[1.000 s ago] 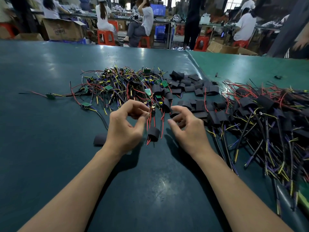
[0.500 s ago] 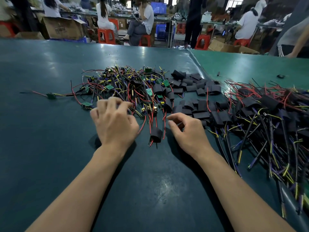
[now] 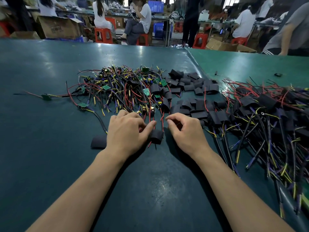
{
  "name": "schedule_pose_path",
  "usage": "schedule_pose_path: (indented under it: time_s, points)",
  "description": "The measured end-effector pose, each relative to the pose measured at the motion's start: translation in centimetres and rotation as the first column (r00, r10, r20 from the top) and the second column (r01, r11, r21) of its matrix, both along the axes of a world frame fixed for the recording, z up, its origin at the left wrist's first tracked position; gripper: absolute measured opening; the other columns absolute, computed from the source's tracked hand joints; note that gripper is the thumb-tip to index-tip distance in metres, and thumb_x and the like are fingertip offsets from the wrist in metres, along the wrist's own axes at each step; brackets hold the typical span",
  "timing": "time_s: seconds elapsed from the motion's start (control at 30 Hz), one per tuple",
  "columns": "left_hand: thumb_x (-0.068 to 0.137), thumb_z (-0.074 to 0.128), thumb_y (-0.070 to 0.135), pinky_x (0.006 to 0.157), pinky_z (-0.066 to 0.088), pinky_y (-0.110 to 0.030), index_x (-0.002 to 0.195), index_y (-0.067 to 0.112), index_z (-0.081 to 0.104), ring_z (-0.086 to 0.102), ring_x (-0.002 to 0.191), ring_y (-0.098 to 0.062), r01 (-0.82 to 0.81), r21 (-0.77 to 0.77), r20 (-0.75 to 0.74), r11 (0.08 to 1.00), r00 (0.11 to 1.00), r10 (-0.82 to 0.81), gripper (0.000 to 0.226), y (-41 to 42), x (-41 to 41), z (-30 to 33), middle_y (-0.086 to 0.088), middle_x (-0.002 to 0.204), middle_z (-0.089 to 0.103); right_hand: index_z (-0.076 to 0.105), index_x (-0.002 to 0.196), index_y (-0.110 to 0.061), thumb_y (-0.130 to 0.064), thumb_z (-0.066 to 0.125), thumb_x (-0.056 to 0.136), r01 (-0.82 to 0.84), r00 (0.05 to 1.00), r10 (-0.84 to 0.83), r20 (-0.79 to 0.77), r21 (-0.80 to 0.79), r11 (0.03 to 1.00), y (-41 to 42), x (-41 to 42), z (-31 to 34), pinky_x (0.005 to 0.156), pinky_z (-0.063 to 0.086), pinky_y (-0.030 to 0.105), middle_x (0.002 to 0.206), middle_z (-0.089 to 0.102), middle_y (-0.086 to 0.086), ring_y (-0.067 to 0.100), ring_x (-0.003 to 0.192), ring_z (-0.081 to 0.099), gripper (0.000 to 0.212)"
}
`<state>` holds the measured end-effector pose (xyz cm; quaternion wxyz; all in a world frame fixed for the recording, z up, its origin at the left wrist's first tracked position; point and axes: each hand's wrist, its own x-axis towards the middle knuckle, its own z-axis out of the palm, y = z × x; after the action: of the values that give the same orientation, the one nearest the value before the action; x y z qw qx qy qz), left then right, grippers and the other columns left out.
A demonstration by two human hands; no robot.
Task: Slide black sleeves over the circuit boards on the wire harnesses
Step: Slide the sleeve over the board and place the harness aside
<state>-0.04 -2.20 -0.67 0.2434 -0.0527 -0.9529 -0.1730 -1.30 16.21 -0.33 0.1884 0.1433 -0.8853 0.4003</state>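
Both forearms are reaching forward over the dark green table [image 3: 50,164], and the hands are sitting close together at the near edge of the parts. The sleeved board [image 3: 156,136], a black sleeve with red and black wire ends sticking out of its near side, is lying on the table between the two hands, and it serves as the landmark here. The left hand [image 3: 127,131] is lying knuckles-up just left of it, fingers curled, with the thumb [image 3: 150,127] stretched along its top edge and touching it (whether the fingers underneath are pinching a wire cannot be told). The right hand [image 3: 185,129] is sitting just right of the sleeved board, its fingers curled in toward the thumb; it seems to be pinching a thin red wire, though the tips are too small to be sure. One loose sleeve [image 3: 99,141] is lying flat, left of the sleeved board and behind the left wrist.

Beyond the sleeved board, the tangle of bare harnesses [image 3: 120,87] with green circuit boards is spreading leftward. Beyond and right of it, a heap of empty black sleeves [image 3: 192,84] is lying. Far to its right, the pile of finished harnesses [image 3: 267,111] is covering the table's edge.

In the background, people are sitting on red stools [image 3: 103,35], and an open cardboard box [image 3: 58,27] is standing on the floor.
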Motion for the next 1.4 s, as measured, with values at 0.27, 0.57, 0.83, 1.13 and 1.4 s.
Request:
schedule_pose_path:
  time_s: [0.27,0.57,0.83,1.13,1.4]
  points:
    - [0.093,0.058,0.036,0.097,0.033,-0.038,0.116,0.043,0.069,0.039,0.123,-0.024,0.289,-0.076,0.103,0.954,0.954,-0.280,0.027,0.4,0.2,-0.3,0.012,0.133,0.057,0.074,0.094,-0.015,-0.018,0.064,0.093,0.018,1.000,-0.018,0.023,-0.005,1.000,-0.1,-0.1,-0.2,0.076,0.050,0.032,0.082,0.073,-0.001,0.017,0.076,0.065,0.012]
    - [0.086,0.066,0.040,0.085,0.033,-0.037,0.105,0.029,0.069,0.050,0.101,-0.020,-0.020,0.018,0.072,1.000,0.997,0.019,0.022,0.0,0.2,0.3,0.011,0.095,0.070,0.075,0.096,-0.015,-0.020,0.063,0.093,0.026,0.998,-0.026,0.054,-0.005,1.000,-0.2,-0.1,0.0,0.079,0.050,0.032,0.087,0.074,-0.002,0.016,0.081,0.065,0.014]
    - [0.095,0.049,0.031,0.081,0.033,-0.038,0.111,0.027,0.062,0.053,0.102,-0.026,-0.129,-0.168,0.148,0.977,0.977,0.154,0.021,0.3,0.3,0.8,0.003,0.102,0.068,0.075,0.094,-0.017,-0.021,0.062,0.093,0.029,0.996,-0.028,0.080,-0.016,0.999,-0.2,-0.1,0.0,0.076,0.051,0.031,0.083,0.073,-0.004,0.014,0.078,0.064,0.014]
    - [0.086,0.052,0.006,0.076,0.027,-0.036,0.116,0.023,0.047,0.047,0.098,-0.026,0.020,0.059,0.219,0.998,0.975,-0.032,0.035,0.7,0.2,0.9,0.002,0.103,0.059,0.073,0.091,-0.018,-0.025,0.062,0.094,0.031,0.996,-0.025,0.085,-0.075,0.997,-0.1,-0.5,-0.2,0.073,0.052,0.028,0.074,0.069,-0.009,0.011,0.075,0.066,0.014]
    - [0.081,0.052,-0.012,0.080,0.040,-0.031,0.102,0.012,0.061,0.045,0.087,-0.017,0.606,0.190,-0.086,0.773,0.794,-0.602,0.033,2.3,2.3,1.9,0.019,0.088,0.045,0.065,0.081,-0.025,-0.064,0.048,0.089,-0.020,0.952,0.123,0.279,-0.347,0.938,0.0,-0.3,0.4,0.065,0.050,0.033,0.068,0.071,-0.003,0.015,0.062,0.066,0.044]
